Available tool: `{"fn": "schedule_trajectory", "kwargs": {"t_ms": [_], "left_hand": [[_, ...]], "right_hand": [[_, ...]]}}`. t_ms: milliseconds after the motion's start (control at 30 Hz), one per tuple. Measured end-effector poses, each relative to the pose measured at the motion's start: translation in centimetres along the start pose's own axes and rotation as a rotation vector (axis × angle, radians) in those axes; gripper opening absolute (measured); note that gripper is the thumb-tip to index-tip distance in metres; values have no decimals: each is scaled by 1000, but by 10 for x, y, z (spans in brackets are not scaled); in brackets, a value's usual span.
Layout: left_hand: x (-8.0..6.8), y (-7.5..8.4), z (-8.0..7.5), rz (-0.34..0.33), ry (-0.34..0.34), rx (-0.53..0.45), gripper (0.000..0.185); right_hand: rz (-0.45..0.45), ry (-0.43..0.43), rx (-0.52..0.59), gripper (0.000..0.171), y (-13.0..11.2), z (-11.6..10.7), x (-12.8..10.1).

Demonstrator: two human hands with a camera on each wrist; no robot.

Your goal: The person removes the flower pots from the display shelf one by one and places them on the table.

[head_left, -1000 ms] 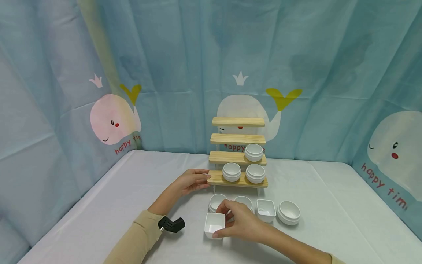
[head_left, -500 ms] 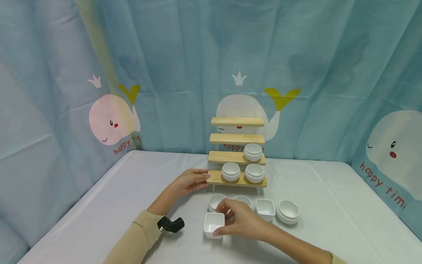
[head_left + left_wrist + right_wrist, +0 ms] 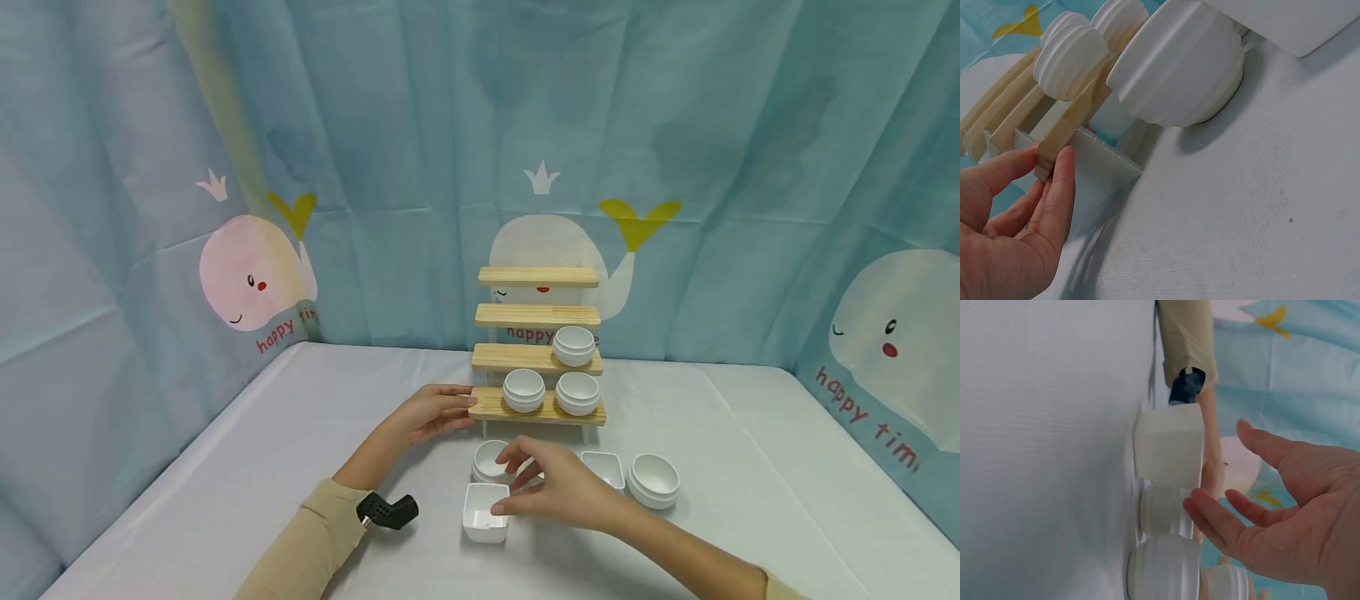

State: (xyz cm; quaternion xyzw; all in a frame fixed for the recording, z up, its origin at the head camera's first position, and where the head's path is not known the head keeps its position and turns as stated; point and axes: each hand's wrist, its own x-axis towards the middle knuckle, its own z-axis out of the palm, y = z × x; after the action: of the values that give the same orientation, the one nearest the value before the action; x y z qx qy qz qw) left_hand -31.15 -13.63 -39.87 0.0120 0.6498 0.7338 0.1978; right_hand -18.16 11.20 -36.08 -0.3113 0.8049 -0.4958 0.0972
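1. Lifting up and to the right over the past 0.5 seconds, the right hand [image 3: 558,483] has loosened from 1 square dish [image 3: 486,529], white and upright, which has stayed put on the worktop [image 3: 750,467].
2. That release suggests the square dish stands steadily unaided, leaving the right hand free.
3. Seen from the right wrist, thumb and fingers spread loosely apart, grasping nothing, beside the dish's rim; whether a fingertip brushes it cannot be told.
4. Arm stretched forward, the left hand [image 3: 435,414] pinches the left end of the lowest board [image 3: 486,406] of a wooden stand [image 3: 536,277], thumb above, fingers below.
5. Just behind the square dish sits a round bowl [image 3: 489,458]; another bowl [image 3: 1163,572] is largely hidden by the right hand in the head view.
6. Farther right wait a partly covered square bowl [image 3: 604,467] and a wide round bowl [image 3: 654,481].
7. Beyond, 2 bowls [image 3: 523,390] occupy the lowest board and 1 white bowl [image 3: 573,346] the next board up, before a blue whale-print curtain [image 3: 390,167].
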Motion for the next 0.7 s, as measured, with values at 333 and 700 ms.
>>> {"fn": "schedule_trajectory", "kwargs": {"t_ms": [333, 700], "left_hand": [[2, -1, -2, -5, 2, 3, 51], [1, 0, -1, -2, -4, 4, 50]], "right_hand": [[16, 4, 26, 45, -4, -8, 1], [20, 56, 26, 45, -4, -17, 3]]}}
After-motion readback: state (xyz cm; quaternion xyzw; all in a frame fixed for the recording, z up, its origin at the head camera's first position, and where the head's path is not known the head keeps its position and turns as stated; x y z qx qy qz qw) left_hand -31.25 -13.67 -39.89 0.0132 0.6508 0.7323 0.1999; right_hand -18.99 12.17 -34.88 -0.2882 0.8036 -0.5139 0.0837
